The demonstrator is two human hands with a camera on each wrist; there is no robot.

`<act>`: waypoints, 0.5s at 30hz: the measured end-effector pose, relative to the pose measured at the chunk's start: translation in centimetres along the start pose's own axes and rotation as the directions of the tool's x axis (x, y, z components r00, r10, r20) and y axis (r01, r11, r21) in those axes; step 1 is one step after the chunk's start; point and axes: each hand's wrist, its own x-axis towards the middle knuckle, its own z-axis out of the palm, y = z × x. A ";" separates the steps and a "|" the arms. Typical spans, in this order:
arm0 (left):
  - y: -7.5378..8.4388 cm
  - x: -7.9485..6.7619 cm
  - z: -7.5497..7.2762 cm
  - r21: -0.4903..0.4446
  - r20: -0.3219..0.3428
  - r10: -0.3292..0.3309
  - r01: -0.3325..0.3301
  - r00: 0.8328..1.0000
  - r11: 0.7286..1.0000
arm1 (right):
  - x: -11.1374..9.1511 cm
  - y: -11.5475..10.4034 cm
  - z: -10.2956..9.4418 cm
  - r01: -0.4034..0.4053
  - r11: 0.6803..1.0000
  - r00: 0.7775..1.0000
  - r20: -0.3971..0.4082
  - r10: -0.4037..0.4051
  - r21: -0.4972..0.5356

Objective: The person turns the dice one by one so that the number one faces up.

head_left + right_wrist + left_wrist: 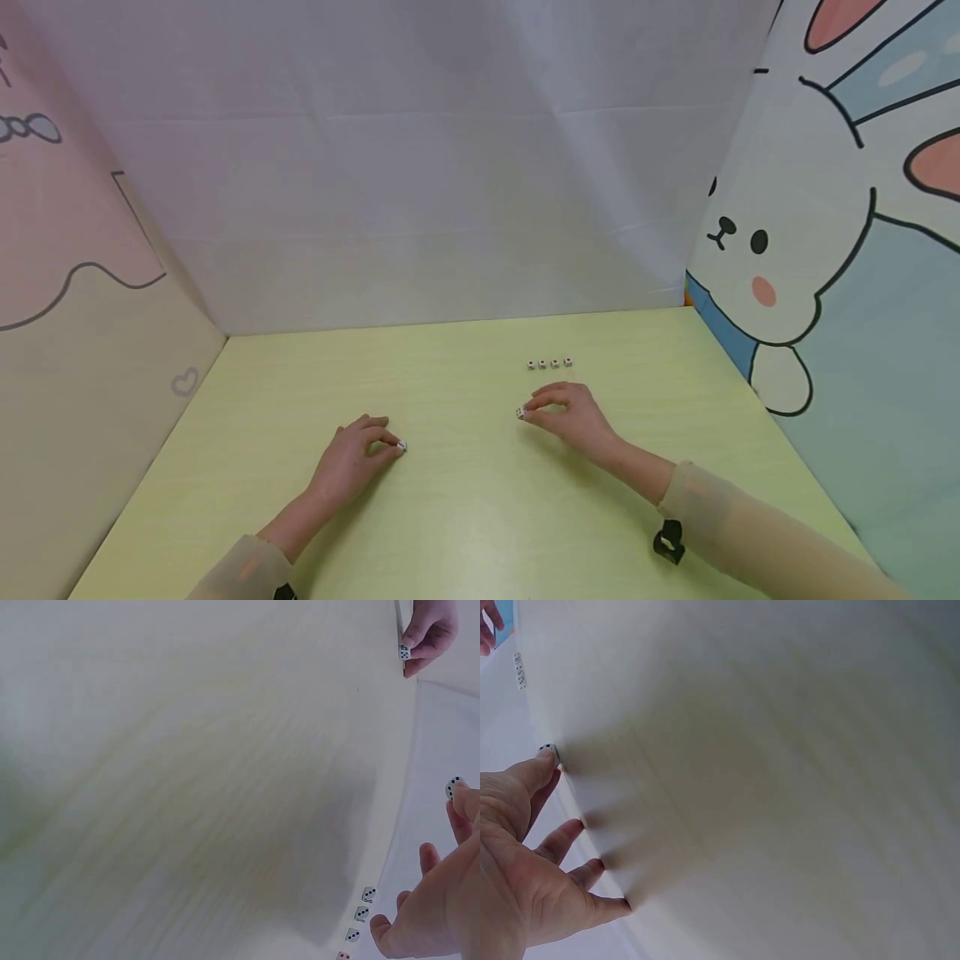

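Note:
My left hand (355, 461) pinches a small white die (402, 446) between thumb and forefinger. In the left wrist view its other fingertips (615, 903) are spread at the table surface, and the die (550, 752) shows at the thumb tip. Further right, my right hand (572, 415) holds another white die (521, 413) by thumb and forefinger. The right wrist view has this die (453, 787) raised off the table, dark pips showing. Just beyond the right hand, several dice (555, 363) stand in a short, spaced row.
A pale yellow-green table (465, 517) lies under both hands. A white cloth (420, 208) closes off its back. Printed panels stand at the sides, with a cartoon rabbit (795, 250) on the right one. Black straps (669, 542) hang near the sleeve cuffs.

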 end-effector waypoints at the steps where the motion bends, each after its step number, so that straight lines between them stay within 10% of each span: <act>1: 0.0 0.0 0.0 0.003 0.001 0.001 -0.001 1.000 1.000 | -0.1 0.1 0.1 0.005 1.000 1.000 0.000 -0.005 -0.021; 15: 0.0 0.0 0.0 0.005 0.005 0.001 -0.001 1.000 1.000 | -0.8 1.8 1.7 0.039 0.957 0.999 0.000 -0.041 -0.288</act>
